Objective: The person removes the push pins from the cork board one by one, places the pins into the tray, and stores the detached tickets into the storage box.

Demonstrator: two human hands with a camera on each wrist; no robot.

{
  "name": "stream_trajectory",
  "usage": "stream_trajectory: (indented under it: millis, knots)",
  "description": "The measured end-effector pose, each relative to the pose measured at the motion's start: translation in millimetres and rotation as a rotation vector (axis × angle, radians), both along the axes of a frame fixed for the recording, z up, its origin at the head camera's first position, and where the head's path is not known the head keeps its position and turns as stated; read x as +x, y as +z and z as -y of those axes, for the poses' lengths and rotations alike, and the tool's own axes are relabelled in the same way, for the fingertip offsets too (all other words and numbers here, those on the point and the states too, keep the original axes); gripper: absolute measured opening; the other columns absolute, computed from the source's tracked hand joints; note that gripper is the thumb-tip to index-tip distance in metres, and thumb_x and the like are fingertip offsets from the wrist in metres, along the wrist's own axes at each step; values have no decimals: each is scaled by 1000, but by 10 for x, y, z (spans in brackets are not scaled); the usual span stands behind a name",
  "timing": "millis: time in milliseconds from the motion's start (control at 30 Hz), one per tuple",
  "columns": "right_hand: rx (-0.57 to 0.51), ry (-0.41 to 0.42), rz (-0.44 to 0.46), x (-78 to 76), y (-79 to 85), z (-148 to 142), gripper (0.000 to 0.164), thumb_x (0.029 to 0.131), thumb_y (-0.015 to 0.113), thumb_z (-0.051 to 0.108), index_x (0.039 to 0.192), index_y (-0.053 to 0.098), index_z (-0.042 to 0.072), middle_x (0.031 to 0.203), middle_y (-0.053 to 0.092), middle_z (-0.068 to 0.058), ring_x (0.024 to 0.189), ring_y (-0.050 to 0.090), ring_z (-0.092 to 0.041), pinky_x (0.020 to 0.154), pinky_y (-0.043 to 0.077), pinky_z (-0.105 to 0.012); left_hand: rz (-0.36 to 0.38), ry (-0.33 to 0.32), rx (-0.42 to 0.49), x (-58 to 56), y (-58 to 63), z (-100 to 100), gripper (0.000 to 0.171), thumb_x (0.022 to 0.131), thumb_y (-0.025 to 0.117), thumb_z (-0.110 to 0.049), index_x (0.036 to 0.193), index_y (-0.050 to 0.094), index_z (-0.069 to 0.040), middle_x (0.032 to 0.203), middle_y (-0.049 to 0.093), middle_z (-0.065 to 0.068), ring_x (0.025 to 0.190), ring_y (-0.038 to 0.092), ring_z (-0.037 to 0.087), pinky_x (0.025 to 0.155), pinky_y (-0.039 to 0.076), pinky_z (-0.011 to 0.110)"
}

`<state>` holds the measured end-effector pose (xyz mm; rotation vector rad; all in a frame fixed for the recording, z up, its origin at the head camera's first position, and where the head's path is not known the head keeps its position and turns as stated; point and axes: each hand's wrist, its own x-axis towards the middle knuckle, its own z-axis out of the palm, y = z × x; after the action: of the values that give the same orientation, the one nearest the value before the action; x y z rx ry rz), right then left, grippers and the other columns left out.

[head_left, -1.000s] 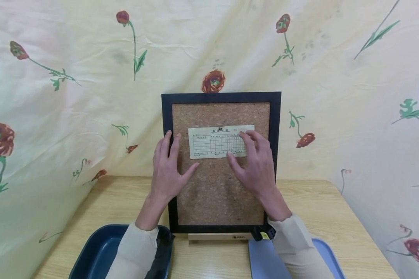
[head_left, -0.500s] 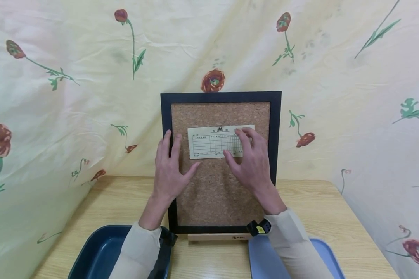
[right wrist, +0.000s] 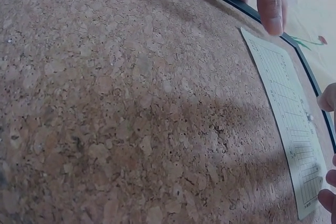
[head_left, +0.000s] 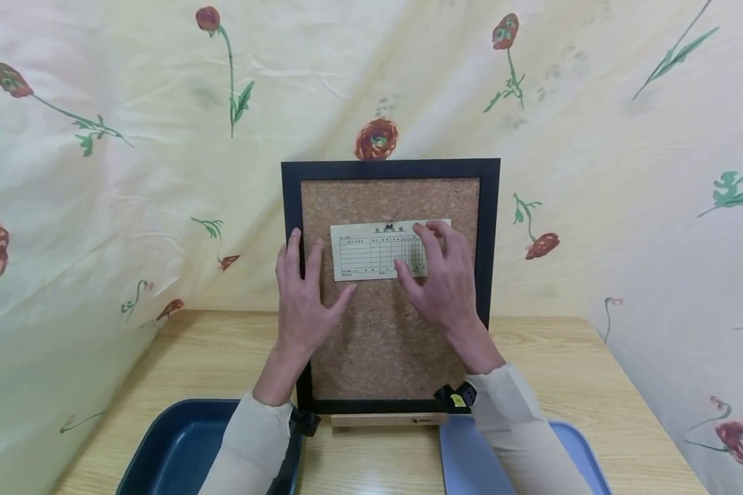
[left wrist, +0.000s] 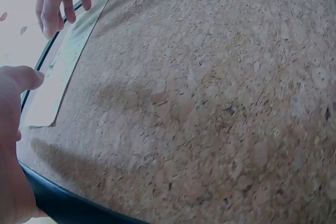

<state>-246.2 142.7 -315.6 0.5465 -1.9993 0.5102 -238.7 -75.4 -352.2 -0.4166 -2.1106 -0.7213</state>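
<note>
A cork board (head_left: 384, 344) in a black frame stands upright, facing me. Across its upper middle lies a pale printed paper slip (head_left: 365, 258), ruled like a receipt form. A small pin-like thing (right wrist: 310, 116) sits at the slip's top middle. My left hand (head_left: 303, 302) is spread at the board's left side, its fingers by the black frame and its thumb pointing towards the slip's lower left corner. In front of the slip's right part is my right hand (head_left: 442, 289), fingers loosely bent, hiding that end; whether its fingertips touch the paper, I cannot tell.
Below the board shows a wooden ledge (head_left: 386, 420) with small lettering. A dark blue tray (head_left: 161, 440) lies at the left of the wooden table (head_left: 545, 350), and a light blue tray (head_left: 572, 443) at the right. Flowered cloth (head_left: 347, 69) hangs behind.
My right hand has shifted slightly left over the slip. The left hand has moved only a little to the right. The slip stays in its place on the board.
</note>
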Motion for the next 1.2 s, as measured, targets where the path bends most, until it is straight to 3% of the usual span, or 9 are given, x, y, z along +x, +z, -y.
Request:
stream_trajectory:
  millis: [733,1200]
  knots:
    - [-2,-58,-24,-104,0,72,41,93,66,27,123,64,-2,123,58,-23,109,52,-40,91,43,-50,-57,78,59,-61,-30,-132,68,83,75,-39,137,56,-1,161,28,25,145,27,49,116,28,66]
    - [-76,-61,-54,-184,-23,133,30,92,68,25,108,71,-1,119,58,-21,104,49,-37,88,40,-47,-105,105,168,-119,-74,-245,50,91,68,-34,128,60,-2,158,32,26,144,27,51,112,26,68]
